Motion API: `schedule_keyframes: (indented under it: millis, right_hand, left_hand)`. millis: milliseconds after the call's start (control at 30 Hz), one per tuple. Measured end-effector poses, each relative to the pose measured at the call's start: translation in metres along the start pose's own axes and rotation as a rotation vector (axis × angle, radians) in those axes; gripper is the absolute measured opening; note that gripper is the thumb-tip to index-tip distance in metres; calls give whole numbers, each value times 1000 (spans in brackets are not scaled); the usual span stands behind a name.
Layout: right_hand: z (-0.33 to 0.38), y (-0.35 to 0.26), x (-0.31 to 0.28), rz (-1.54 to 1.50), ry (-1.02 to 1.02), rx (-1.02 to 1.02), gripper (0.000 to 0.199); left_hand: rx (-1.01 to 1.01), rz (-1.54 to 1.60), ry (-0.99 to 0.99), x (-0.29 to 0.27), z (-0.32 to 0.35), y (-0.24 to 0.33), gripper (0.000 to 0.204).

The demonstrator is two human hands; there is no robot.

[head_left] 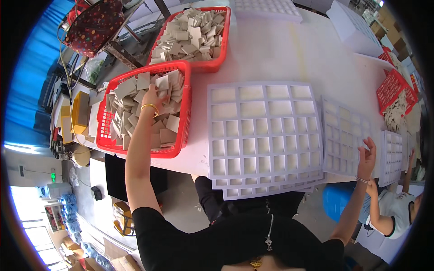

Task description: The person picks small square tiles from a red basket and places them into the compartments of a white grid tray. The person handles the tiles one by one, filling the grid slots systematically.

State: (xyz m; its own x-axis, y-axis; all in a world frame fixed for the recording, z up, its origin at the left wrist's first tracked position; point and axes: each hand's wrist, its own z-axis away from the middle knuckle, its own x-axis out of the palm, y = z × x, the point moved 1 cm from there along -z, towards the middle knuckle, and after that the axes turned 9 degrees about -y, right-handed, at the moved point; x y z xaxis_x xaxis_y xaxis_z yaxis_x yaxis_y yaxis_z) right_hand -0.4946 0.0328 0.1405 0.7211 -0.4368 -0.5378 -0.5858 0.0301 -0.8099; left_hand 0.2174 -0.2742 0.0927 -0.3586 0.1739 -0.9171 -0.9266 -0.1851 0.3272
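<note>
My left hand, with a gold bangle at its wrist, reaches into the near red plastic basket. Its fingers are closed at a flat grey-white square piece on top of a heap of similar pieces. Partly bent and apart, the fingers of my right hand hold nothing; this hand is over the edge of a white compartment tray. Between my hands lies a larger white grid tray, stacked on others whose lower edges stick out toward me. No pieces show in its compartments.
A second red basket full of pieces stands behind the near one. More white trays lie at the far edge of the white table. At right are another red basket, a blue stool and another person.
</note>
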Motion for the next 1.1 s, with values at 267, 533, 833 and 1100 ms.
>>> schedule_keyframes:
  millis: [267,533,833,1100]
  right_hand:
    - [-15,-63,105,-70,-225,-113,41]
    - [-6,-166,248,-717,-652,-23,52]
    - [-32,-150,260,-648,-444,13,24]
    - [-57,-107,249,-659,-324,256,26]
  left_hand:
    - [288,-31,357,-16,58,33,51]
    - [779,124,267,-6,164,179,54]
    - [908,215,109,47,171,229,56]
    - [853,211,70,79,149,250,52]
